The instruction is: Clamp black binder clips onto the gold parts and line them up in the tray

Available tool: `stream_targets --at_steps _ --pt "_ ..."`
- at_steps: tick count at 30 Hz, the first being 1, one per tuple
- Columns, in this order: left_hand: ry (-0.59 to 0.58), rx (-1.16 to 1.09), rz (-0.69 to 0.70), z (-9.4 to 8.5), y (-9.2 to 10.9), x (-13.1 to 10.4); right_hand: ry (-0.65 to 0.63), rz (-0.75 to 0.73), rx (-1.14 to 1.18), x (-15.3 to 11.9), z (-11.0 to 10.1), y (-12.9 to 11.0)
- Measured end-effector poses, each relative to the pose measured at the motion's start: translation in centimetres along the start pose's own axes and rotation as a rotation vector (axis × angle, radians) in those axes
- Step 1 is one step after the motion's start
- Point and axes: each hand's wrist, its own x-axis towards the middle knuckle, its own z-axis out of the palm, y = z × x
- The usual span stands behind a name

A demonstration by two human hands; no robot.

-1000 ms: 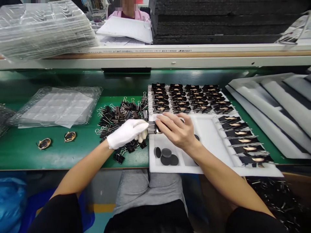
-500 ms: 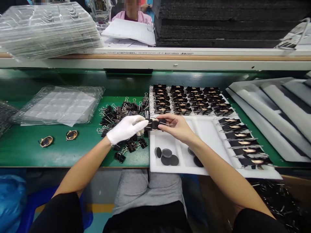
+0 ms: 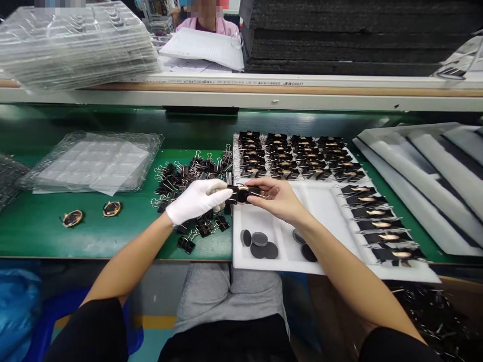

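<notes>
Left hand [image 3: 199, 201], right hand [image 3: 279, 202] grip 2 clips [image 3: 233, 194] (seemingly); disc [image 3: 243, 194] between

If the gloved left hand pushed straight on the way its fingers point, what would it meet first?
Probably the round piece, just beyond the black clip the left hand holds; exact depth is unclear.

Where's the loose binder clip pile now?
Head view: the pile lies on the bench beneath and around the gloved left hand, left of the white tray.

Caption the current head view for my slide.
Gloved left hand and bare right hand hold a round part flanked by black clips, near a binder-clip pile and white tray.
</notes>
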Motion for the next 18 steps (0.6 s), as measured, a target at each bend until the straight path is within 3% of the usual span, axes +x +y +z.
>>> stream_targets --at_steps 6,12,18 --pt "0.001 -0.033 0.002 0.2 -0.4 0.2 -0.006 0.012 -0.021 0.0 -0.1 0.2" --pt "0.006 -0.084 -0.02 0.3 -0.4 0.3 -0.046 0.05 0.117 0.3 -0.7 -0.1" --pt "0.0 -0.089 -0.009 0.1 -0.3 0.4 -0.138 0.131 0.088 0.3 -1.5 -0.2"
